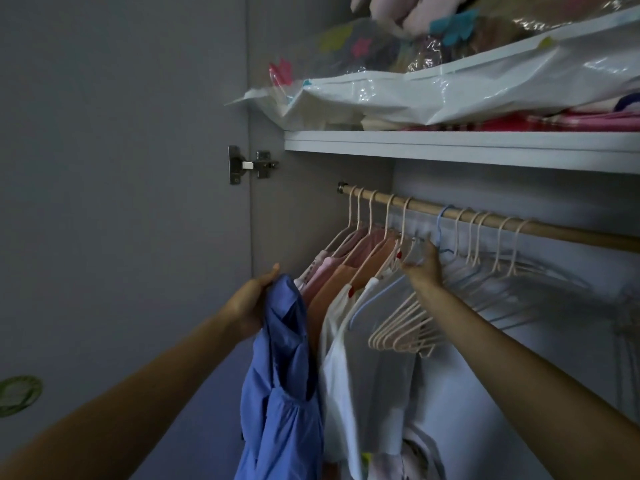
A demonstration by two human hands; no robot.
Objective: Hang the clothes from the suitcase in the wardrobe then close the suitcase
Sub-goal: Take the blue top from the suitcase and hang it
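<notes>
A person stands at an open wardrobe, both bare arms raised toward the rail. The left hand [254,303] has its grip curled round the top of a blue shirt [280,386], which hangs limp below it, bunched and creased, its collar folded near the fingers. The cloth looks thin, light and soft; judged from its drape, it will sag wherever it is not supported, so the collar or shoulder seams seem the sensible places to take hold when feeding a hanger in.

Just right of that grip hang garments already on the rail: pink and orange tops [341,271] and a white shirt [341,368], touching the blue one.

Farther in, the right hand [420,266] reaches among the necks of empty hangers [403,332], cream-coloured and bunched together; its fingers curl round one or more of them, though exactly which cannot be told. These look thin, stiff and light, likely to tangle.

Above that grip runs the wooden rail [568,232], more hangers strung to its right. Beyond, a white shelf [450,147] carries plastic-wrapped bundles [433,95]. The suitcase is out of view.
</notes>
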